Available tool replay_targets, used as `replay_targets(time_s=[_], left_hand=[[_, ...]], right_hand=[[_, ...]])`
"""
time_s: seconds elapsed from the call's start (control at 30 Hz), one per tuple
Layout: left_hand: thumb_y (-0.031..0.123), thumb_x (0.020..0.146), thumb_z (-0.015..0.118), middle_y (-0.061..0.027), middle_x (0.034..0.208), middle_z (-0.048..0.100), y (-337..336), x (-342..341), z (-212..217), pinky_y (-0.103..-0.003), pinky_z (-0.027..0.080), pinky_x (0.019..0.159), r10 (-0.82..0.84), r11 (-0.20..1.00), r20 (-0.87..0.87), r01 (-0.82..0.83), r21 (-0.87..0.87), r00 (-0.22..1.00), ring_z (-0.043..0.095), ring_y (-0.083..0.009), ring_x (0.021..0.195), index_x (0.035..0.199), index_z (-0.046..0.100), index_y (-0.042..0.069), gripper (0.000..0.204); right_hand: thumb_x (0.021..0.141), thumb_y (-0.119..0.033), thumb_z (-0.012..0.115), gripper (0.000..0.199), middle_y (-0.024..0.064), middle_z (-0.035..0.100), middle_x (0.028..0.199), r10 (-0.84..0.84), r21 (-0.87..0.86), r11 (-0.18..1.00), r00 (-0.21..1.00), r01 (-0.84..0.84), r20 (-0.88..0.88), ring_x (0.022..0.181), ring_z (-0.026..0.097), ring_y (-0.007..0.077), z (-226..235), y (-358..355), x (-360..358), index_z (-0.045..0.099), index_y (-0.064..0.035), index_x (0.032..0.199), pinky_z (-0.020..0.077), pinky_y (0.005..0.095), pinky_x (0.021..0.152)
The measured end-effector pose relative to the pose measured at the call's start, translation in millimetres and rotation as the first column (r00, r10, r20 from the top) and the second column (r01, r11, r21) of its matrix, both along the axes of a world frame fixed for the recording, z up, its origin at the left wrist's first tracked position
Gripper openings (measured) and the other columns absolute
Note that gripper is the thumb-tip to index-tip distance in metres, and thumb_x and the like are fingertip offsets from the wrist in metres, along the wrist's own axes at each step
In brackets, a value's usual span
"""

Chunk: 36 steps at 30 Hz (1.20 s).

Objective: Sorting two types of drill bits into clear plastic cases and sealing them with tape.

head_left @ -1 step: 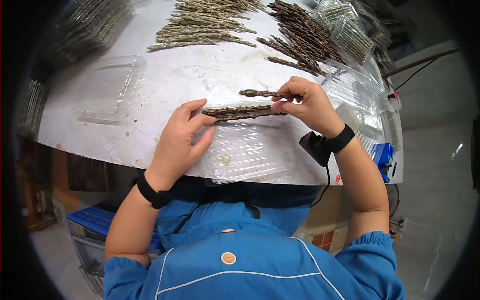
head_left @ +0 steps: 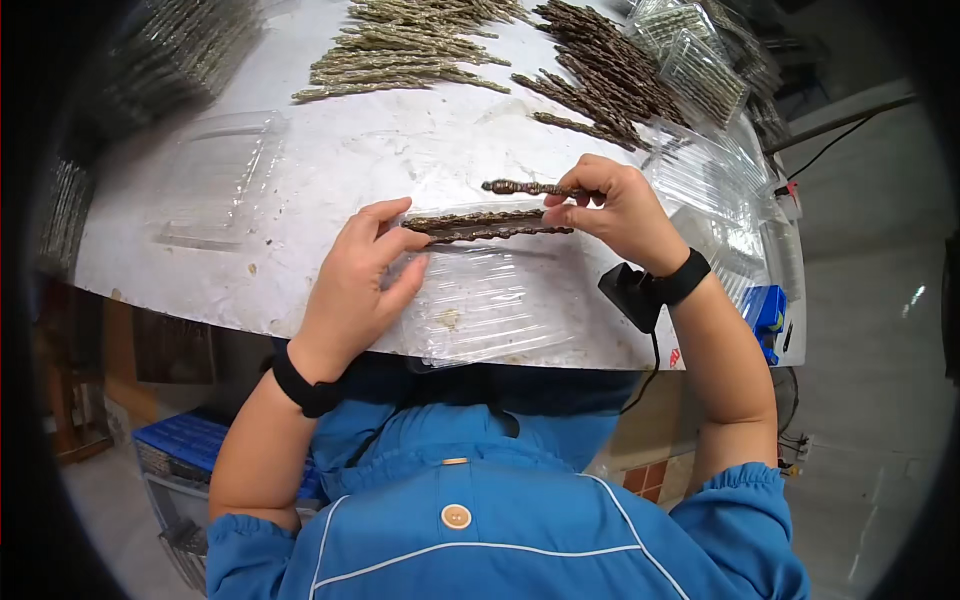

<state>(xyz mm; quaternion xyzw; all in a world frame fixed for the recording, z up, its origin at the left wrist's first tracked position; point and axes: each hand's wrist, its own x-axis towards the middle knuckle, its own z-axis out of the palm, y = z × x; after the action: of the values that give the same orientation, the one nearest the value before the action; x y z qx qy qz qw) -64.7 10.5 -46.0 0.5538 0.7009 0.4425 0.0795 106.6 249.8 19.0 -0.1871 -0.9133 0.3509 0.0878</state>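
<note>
My right hand [head_left: 605, 205] pinches one dark brown, twisted stick [head_left: 520, 187] near its right end, its left end pointing toward my left. Just below that stick, brown twisted sticks [head_left: 490, 235] lie in a row in a clear plastic tray [head_left: 480, 300] with ribbed grooves. At the left end of this row is my left hand [head_left: 365, 265], fingers spread apart, a fingertip touching the lower stick's end. The tray lies along the table's near edge.
Pale gold sticks [head_left: 400, 50] and dark brown sticks [head_left: 610, 70] are heaped at the far side. Filled clear packs [head_left: 705, 75] stand far right, empty clear trays [head_left: 715, 170] below them. Another clear tray [head_left: 215, 180] lies left. A black device [head_left: 627, 293] with a cable sits by my right wrist.
The brown stick in my right hand has turned slightly about its length, showing a different side. Both hands stay nearly in place.
</note>
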Motion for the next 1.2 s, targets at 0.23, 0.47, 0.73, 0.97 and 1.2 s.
replay_targets(time_s=[0.23, 0.47, 0.73, 0.97, 1.2], left_hand=[[0.004, 0.084, 0.064, -0.0184, 0.128, 0.056, 2, 0, -3, -0.038, 0.043, 0.101, -0.005, 1.000, 0.027, 0.005, 0.001, 1.000, 0.055, -0.0325, 0.119, 0.103, 0.067, 0.001, 0.019], [0.004, 0.084, 0.064, -0.0181, 0.128, 0.055, 1, 0, -1, -0.037, 0.042, 0.102, -0.012, 1.000, 0.045, 0.012, -0.008, 0.999, 0.055, -0.0321, 0.119, 0.104, 0.066, 0.001, 0.020], [0.013, 0.083, 0.071, -0.0196, 0.138, 0.049, -6, -3, 2, -0.040, 0.039, 0.106, -0.026, 0.995, 0.046, 0.021, 0.093, 0.999, 0.049, -0.0345, 0.126, 0.121, 0.057, 0.004, 0.041], [0.024, 0.075, 0.078, -0.0232, 0.145, 0.041, -18, 14, 5, -0.045, 0.034, 0.110, -0.079, 0.996, -0.057, 0.081, 0.040, 0.995, 0.041, -0.0402, 0.134, 0.135, 0.044, 0.003, 0.072], [0.019, 0.075, 0.073, -0.0204, 0.148, 0.037, -15, 15, 4, -0.048, 0.034, 0.112, -0.112, 0.992, -0.159, 0.102, -0.074, 0.981, 0.036, -0.0420, 0.137, 0.129, 0.056, 0.007, 0.057]], right_hand=[[0.077, -0.019, 0.076, 0.015, 0.0088, 0.063, 0.078, 0.087, 0.181, 0.978, 0.991, -0.104, 0.100, 0.079, 0.061, 0.0278, -4, -2, -2, 0.072, -0.0049, 0.082, 0.0474, 0.0368, 0.070], [0.078, -0.020, 0.075, 0.017, 0.0100, 0.063, 0.079, 0.140, 0.205, 0.965, 0.983, -0.163, 0.121, 0.079, 0.060, 0.0288, -18, 4, -7, 0.071, -0.0044, 0.083, 0.0471, 0.0374, 0.070], [0.090, -0.013, 0.065, 0.022, 0.0076, 0.062, 0.083, 0.132, -0.001, 0.991, 0.982, -0.134, -0.133, 0.072, 0.056, 0.0153, 8, -7, 4, 0.066, -0.0012, 0.109, 0.0466, 0.0294, 0.066], [0.083, -0.012, 0.068, 0.022, 0.0112, 0.061, 0.086, 0.301, 0.350, 0.883, 0.950, -0.312, 0.086, 0.077, 0.063, 0.0302, 3, -41, -8, 0.069, -0.0065, 0.104, 0.0519, 0.0387, 0.069], [0.077, -0.012, 0.072, 0.023, 0.0099, 0.061, 0.087, 0.233, 0.371, 0.897, 0.970, -0.240, 0.063, 0.077, 0.064, 0.0320, 3, -48, -17, 0.066, -0.0084, 0.099, 0.0528, 0.0418, 0.068]])
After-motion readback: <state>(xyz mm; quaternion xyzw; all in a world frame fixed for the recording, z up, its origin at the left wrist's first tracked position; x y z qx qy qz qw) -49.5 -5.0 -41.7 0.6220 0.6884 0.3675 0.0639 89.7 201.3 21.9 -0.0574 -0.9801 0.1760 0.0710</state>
